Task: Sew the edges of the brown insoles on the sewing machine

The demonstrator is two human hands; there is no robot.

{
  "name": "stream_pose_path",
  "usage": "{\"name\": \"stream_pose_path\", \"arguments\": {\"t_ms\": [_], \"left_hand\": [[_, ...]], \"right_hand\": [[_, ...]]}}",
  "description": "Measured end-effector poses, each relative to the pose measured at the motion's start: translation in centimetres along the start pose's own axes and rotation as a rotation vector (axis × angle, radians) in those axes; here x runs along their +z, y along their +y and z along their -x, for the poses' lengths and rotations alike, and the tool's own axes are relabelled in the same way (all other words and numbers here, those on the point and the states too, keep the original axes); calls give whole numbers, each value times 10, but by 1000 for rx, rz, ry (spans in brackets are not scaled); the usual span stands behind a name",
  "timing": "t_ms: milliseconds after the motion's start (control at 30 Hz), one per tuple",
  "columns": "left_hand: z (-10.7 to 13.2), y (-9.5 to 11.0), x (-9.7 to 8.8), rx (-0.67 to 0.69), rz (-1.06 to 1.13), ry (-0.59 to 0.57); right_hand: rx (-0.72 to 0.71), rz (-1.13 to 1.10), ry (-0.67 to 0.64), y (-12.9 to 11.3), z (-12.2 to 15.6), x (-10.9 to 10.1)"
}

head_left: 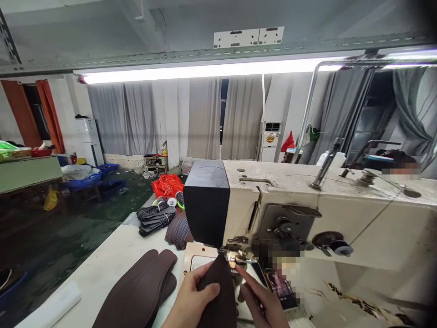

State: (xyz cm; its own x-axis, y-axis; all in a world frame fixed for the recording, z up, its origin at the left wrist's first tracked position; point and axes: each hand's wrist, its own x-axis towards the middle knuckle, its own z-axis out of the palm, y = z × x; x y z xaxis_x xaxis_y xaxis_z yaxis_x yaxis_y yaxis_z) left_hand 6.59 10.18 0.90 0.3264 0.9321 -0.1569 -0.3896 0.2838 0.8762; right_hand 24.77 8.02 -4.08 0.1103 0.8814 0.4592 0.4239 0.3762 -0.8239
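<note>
Dark-brown tapered fabric piece (221, 298) runs near-to-far up to the cream metal sewing machine (336, 212), gripped by your nearer left hand (194, 294); your right hand (264, 298) points in from the right, its grip unclear.

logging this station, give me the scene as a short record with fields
left hand: on a dark brown piece, thumb on top
right hand: index finger extended toward the needle area; grip unclear
machine: cream sewing machine, black end cover
table: overlapping brown pieces left of the left hand; tied dark strips farther back
beyond strips: red plastic bag
overhead: lit tube light
</note>
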Motion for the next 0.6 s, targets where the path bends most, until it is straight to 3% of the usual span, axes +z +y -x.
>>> {"name": "stream_pose_path", "arguments": {"t_ms": [167,367,600], "left_hand": [[-1,5,2,17,1,-49],[-3,7,2,-32,-15,-16],[18,3,-15,-65,-116,-101]], "right_hand": [[-117,24,-76,8,-13,1],[-174,107,-121,13,-17,-4],[-207,205,-222,19,-23,-11]]}}
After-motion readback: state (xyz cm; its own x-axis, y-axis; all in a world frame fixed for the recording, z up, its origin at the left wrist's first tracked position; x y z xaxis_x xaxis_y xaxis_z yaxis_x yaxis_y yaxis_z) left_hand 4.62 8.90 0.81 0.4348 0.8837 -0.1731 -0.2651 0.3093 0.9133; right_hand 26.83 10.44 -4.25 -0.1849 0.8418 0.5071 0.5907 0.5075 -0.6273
